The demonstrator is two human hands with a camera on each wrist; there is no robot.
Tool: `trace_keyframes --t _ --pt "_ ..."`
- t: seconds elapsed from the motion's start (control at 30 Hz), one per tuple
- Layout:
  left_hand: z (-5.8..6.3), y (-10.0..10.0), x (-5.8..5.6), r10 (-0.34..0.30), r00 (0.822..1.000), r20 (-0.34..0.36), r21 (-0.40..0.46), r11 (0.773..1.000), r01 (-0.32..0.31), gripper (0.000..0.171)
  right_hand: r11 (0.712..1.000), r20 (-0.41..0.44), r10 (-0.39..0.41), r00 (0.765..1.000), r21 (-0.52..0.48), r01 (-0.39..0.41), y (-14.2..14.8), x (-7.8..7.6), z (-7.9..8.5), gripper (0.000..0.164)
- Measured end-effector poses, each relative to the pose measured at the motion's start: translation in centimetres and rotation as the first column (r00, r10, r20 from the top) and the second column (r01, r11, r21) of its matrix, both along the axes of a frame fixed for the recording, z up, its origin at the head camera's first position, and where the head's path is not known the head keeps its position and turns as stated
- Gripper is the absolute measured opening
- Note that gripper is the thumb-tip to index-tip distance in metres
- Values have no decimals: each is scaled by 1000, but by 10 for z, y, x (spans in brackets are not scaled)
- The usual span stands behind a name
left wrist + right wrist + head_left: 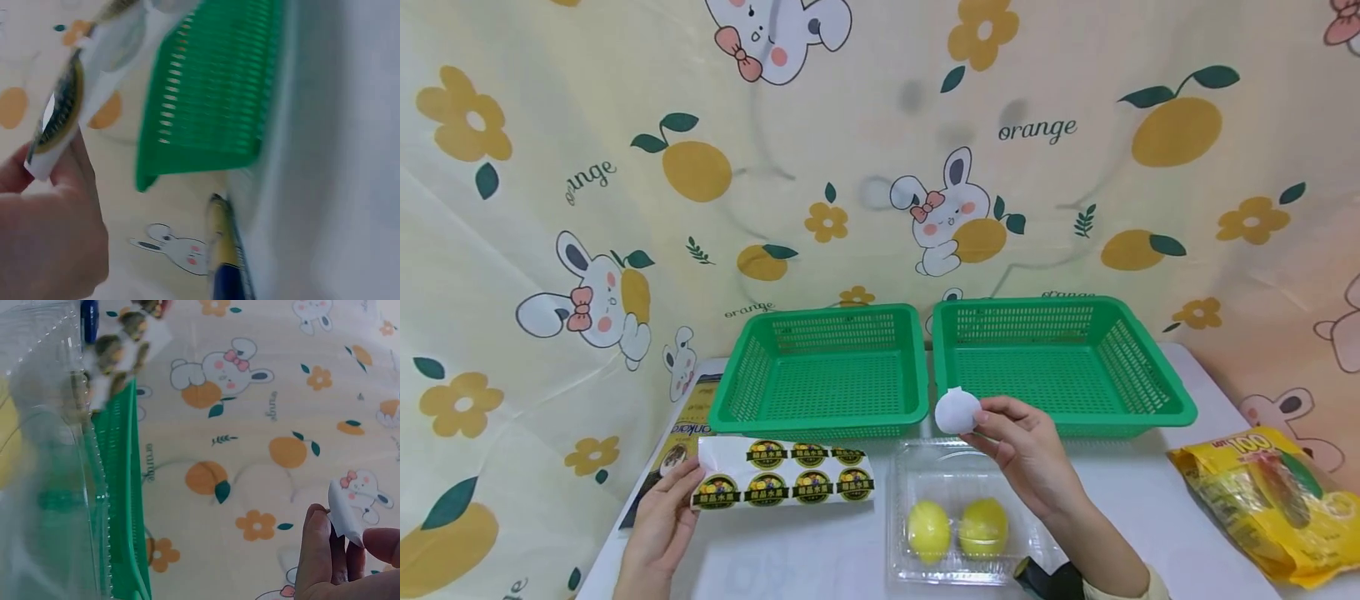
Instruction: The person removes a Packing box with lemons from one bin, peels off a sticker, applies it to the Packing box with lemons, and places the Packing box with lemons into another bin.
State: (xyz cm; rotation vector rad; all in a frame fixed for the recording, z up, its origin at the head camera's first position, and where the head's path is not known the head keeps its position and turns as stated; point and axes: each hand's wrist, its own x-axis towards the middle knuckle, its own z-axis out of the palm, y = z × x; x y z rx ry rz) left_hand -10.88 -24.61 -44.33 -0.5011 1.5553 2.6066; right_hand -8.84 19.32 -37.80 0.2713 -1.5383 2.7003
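Note:
My left hand [658,517] grips the left end of a white sticker sheet [730,450] printed with rows of round black, gold and green fruit labels. In the left wrist view the sheet [59,119] passes between thumb and fingers. My right hand [1033,458] pinches a round white sticker [957,412] with a small tab at its top, its blank side facing the head camera. The right wrist view has this sticker [342,512] seen side-on at the fingertips. Below the right hand lies a clear plastic clamshell box [951,571] holding two yellow fruits [983,528], which look like lemons.
Two green plastic baskets [823,429] [1063,421] stand side by side at the back. A yellow snack bag [1273,508] lies at the right, a dark and gold package [673,450] at the left. Near the right forearm is a black object [1048,579]. Behind hangs a printed cloth [850,125].

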Motion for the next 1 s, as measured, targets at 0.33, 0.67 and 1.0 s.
trace_keyframes --t 0.33,0.67,1.0 --pt "-26 14 -27 138 990 -36 -595 793 -132 30 999 23 -44 999 -11 45 4 1 -4 27" --pt "-36 24 -42 -87 996 14 -839 541 59 36 995 15 -88 996 47 87 15 6 -11 27" --pt "-40 29 -46 -220 973 66 -841 513 172 53 992 0 -108 994 59 107 21 13 -22 25"
